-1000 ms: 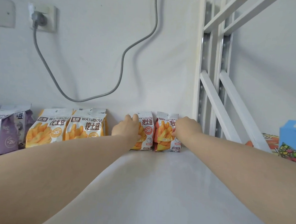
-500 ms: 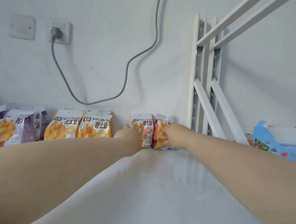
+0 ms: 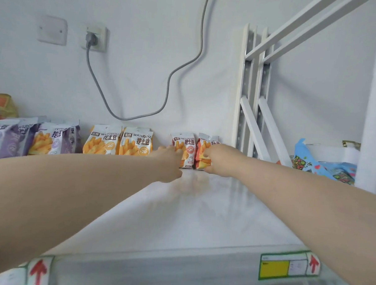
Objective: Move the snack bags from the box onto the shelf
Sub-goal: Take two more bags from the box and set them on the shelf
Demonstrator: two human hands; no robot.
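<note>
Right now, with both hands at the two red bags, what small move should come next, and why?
Probably let go and draw both hands back: the left red bag and right red bag already stand upright against the wall, the left hand touching one, the right hand pinching the other.

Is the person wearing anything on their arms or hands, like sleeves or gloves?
No. The left arm and right arm are bare, no sleeves in view. The left hand and right hand wear no gloves, and no watch or bracelet shows.
</note>
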